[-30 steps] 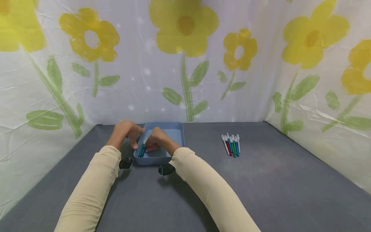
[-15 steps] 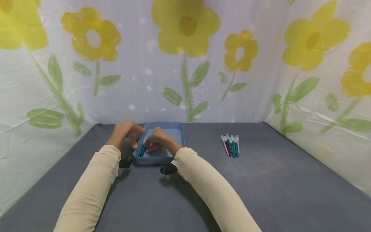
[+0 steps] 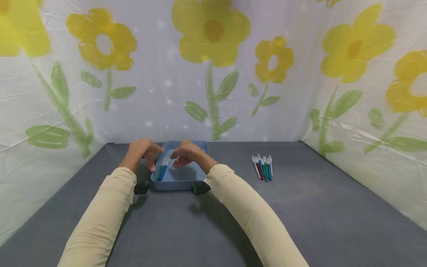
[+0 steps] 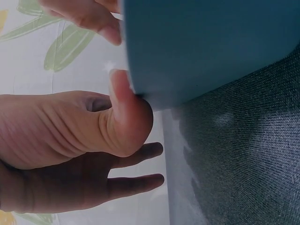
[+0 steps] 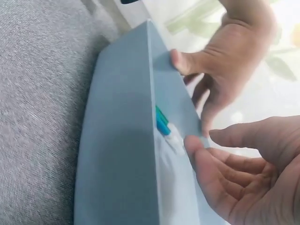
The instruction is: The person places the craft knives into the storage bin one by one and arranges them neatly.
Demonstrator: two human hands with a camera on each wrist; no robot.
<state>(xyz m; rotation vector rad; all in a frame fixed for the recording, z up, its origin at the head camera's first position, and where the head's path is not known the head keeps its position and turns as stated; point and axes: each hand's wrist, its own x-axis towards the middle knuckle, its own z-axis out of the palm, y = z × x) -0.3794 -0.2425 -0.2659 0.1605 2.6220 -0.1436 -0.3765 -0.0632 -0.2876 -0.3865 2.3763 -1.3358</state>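
The tray is blue, its white-capped markers green and blue, the backdrop yellow-flowered.

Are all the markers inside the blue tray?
No, a bunch of markers lies on the dark table, right of the tray.

I have a curtained-off booth on my feed: white sheeting printed with yellow flowers rises behind the far edge of a grey tabletop, turns at both far corners and runs along its left and right edges. Home or lab, I can't tell.
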